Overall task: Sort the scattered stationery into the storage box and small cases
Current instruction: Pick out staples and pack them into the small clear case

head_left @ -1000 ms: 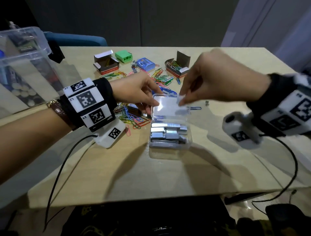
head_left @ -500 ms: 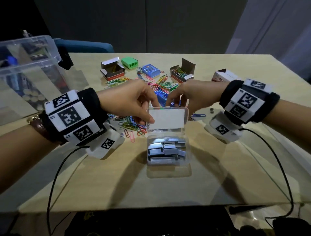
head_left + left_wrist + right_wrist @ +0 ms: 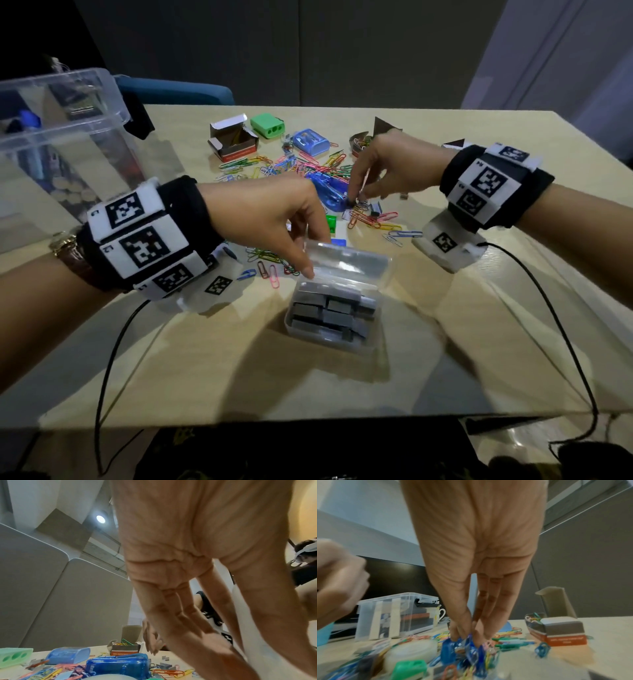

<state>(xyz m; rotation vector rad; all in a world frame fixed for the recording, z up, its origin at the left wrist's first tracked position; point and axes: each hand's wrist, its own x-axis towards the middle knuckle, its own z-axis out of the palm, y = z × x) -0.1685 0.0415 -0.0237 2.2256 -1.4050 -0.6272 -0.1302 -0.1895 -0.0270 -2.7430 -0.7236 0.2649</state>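
A small clear case [image 3: 330, 329] full of grey staple strips sits on the table in front of me, its hinged lid [image 3: 347, 262] half raised. My left hand [image 3: 310, 260] holds the lid's left edge; the left wrist view shows its fingers [image 3: 197, 635] reaching down. My right hand [image 3: 358, 199] is farther back, its fingertips pinched together in the pile of coloured paper clips [image 3: 318, 168] beside a blue stapler [image 3: 325, 192]. In the right wrist view the right hand [image 3: 467, 635] digs into clips at the stapler [image 3: 448, 651]. What it pinches is too small to name.
A large clear storage box [image 3: 68, 102] stands at the far left. An open cardboard box [image 3: 233, 140], a green sharpener [image 3: 269, 125] and a blue case [image 3: 310, 141] lie at the back. A second clip box [image 3: 559, 630] is behind my right hand. Loose staples [image 3: 375, 207] lie nearby.
My right hand let go of the lid and moved back into the clip pile by the blue stapler. The lid has tipped from upright toward the case under my left hand.
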